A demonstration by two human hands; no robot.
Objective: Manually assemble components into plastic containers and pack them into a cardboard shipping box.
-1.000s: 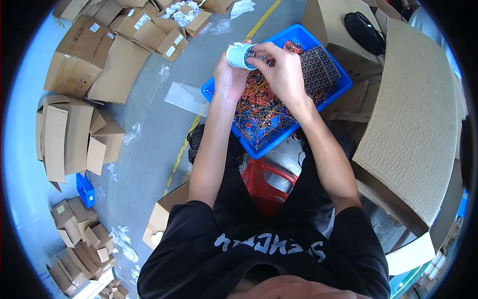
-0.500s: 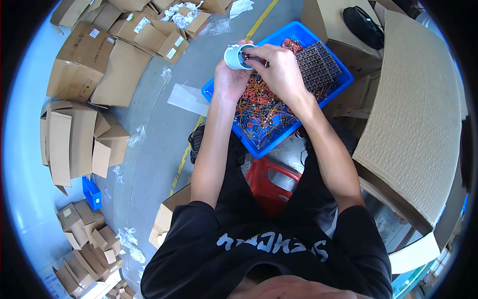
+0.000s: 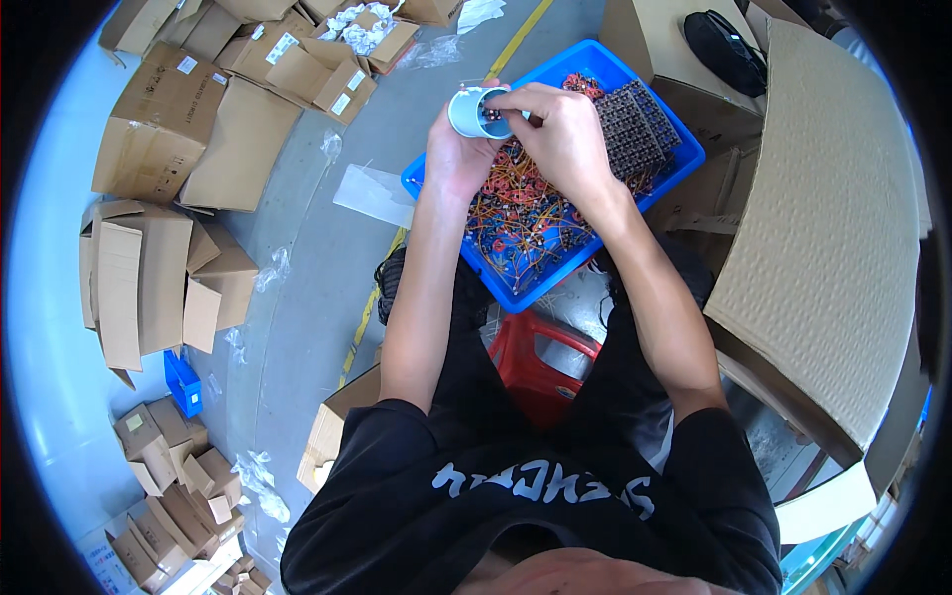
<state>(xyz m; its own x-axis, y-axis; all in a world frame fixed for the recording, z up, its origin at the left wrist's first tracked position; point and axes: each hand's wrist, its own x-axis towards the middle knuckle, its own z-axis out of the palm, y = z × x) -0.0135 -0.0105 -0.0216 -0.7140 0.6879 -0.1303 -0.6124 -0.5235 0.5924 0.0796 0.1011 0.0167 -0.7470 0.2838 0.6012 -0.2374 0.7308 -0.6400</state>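
Observation:
My left hand (image 3: 459, 161) is wrapped round a pale paper-like cup (image 3: 461, 114), tipped so that its mouth faces right. Small dark bits show inside the cup. At its mouth is my right hand (image 3: 567, 134), thumb and fingers pinched together just inside the rim; whatever lies between the fingertips is too small to make out. Both hands hover over a blue plastic bin (image 3: 535, 297). Lots of small parts with orange and red wires (image 3: 526, 223) fill the bin. Dark gridded blocks (image 3: 630, 134) rest on them at the right.
A big open cardboard box (image 3: 823, 228) stands close on the right, with a black pouch (image 3: 724, 48) on a carton behind it. Below the bin is a red plastic stool (image 3: 531, 372). Cartons (image 3: 164, 119) and plastic scraps lie along the left floor.
My right hand's fingers have shifted slightly within the cup's mouth, and the cup has moved a touch to the right. The bin stays in place.

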